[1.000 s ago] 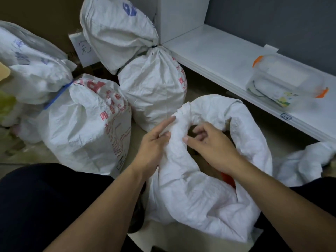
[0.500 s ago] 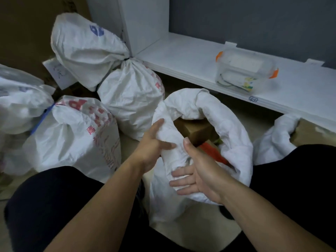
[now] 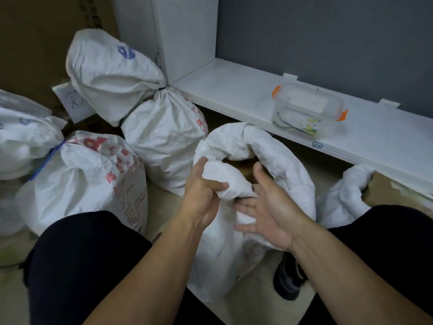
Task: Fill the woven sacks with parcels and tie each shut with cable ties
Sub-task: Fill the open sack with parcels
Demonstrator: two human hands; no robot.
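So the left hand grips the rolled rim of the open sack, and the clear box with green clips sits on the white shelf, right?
Not quite: the head view shows the clear box has orange clips, not green. The rest holds: the left hand grips the rolled rim of the open sack, and the box sits on the white shelf.

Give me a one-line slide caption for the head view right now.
Left hand grips the rolled rim of the open woven sack, right hand open beside it; tied sacks stand behind.

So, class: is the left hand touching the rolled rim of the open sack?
Touching. The head view shows the left hand with its fingers curled round a bunched part of the open sack's rolled rim.
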